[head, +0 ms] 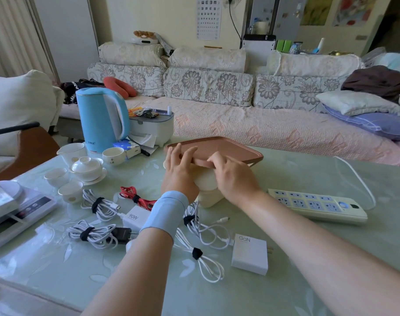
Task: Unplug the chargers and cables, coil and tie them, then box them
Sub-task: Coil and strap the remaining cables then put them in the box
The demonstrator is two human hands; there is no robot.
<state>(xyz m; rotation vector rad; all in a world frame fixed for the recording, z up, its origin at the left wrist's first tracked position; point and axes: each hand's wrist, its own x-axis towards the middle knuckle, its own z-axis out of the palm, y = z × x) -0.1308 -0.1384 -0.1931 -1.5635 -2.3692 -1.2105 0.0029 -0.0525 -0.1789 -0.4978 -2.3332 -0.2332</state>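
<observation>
A cream box (209,197) with a brownish-pink lid (226,148) stands mid-table. My left hand (179,173) and my right hand (231,176) both hold the lid's near edge, fingers curled over its top. In front of the box lie coiled, tied cables: a white one (98,205), a red one (136,197), a white one with a black plug (94,233), and two more white ones (203,254). A 90W charger (133,218) and a GaN charger (250,254) lie among them. A power strip (317,205) lies right of the box with nothing plugged in.
A blue kettle (102,118), a grey-lidded container (153,127) and a white tea set (85,167) fill the table's far left. A scale (18,206) sits at the left edge. The strip's white cord (356,176) loops to the right. A sofa runs behind.
</observation>
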